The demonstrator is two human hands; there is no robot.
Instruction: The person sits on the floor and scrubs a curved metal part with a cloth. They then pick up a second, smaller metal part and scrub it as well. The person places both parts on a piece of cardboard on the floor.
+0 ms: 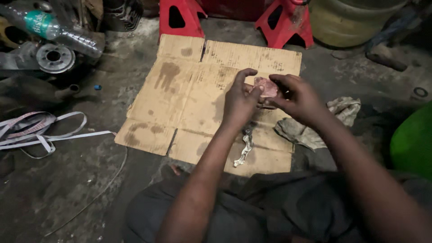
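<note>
Small pinkish object (pixel 266 86) half-hidden between both hands' fingers (pixel 252 92), shape unclear

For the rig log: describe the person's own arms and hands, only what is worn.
Both forearms are bare to the frame edge: no sleeves in view. The left hand and right hand wear no gloves; no watch, ring or wristband shows in this dim light.

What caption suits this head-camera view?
Both hands, left hand and right hand, hold a small pinkish piece above stained cardboard.
</note>
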